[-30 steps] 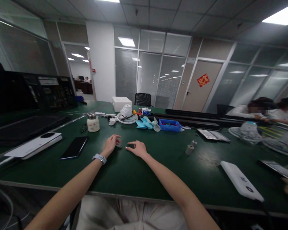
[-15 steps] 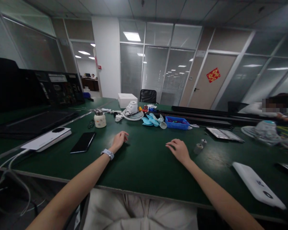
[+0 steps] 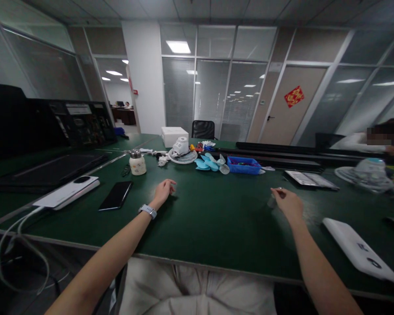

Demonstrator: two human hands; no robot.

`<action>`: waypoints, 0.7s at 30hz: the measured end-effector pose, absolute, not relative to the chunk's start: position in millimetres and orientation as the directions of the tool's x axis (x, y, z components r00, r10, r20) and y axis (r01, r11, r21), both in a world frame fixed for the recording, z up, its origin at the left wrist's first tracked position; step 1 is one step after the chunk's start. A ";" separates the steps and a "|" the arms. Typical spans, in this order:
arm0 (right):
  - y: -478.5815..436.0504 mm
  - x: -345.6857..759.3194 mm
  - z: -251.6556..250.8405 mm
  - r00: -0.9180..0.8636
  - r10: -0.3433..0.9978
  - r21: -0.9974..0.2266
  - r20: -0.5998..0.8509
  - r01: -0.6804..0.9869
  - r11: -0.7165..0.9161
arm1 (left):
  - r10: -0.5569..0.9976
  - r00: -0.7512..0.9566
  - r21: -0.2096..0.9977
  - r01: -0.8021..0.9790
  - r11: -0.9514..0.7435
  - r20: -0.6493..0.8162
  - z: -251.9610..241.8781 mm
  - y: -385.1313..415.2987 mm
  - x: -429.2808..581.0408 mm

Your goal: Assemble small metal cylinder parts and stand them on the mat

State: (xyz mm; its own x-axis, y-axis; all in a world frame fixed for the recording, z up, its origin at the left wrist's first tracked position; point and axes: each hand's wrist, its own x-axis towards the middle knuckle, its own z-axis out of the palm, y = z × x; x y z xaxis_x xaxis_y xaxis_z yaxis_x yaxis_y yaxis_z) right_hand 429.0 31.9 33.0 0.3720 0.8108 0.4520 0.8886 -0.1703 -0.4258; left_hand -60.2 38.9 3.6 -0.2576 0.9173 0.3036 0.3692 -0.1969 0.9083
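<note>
My left hand (image 3: 164, 192) rests on the green table (image 3: 197, 227), fingers loosely curled and apart, holding nothing. A pale watch (image 3: 147, 211) is on that wrist. On the right, my right hand (image 3: 289, 204) is over two small metallic cylinders. Its fingertips overlap the top of the front cylinder (image 3: 271, 202); the rear cylinder (image 3: 280, 189) shows only a bit of its top behind the fingers. Blur and overlap hide whether the fingers grip either one. Left of my left hand lies a black phone (image 3: 116, 195), with a cream jar (image 3: 137, 164) behind it.
Farther back are a white box (image 3: 174, 136), a white fan part (image 3: 183, 156), light-blue blades (image 3: 207, 162) and a blue tray (image 3: 244, 166). A white device (image 3: 359, 249) lies at the right, a white slab (image 3: 67, 192) with cables at the left. Another person sits far right.
My right hand has moved right, from bare table to the two cylinders, and now partly covers them. My left hand stays in place. The view has shifted slightly.
</note>
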 end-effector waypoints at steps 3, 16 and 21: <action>27.7 429.3 36.1 0.386 0.801 -0.429 0.458 0.885 -0.181 | 0.917 -0.260 0.910 0.365 -0.196 0.302 1.9 39.8 -61.2; 23.7 431.0 37.1 0.424 0.820 -0.463 0.384 0.857 -0.226 | 0.920 -0.267 0.914 0.363 -0.180 0.287 8.0 33.4 -58.5; 25.3 445.9 40.6 0.556 0.705 -0.617 0.441 0.758 -0.211 | 0.922 -0.261 0.918 0.350 -0.186 0.287 7.8 33.9 -58.4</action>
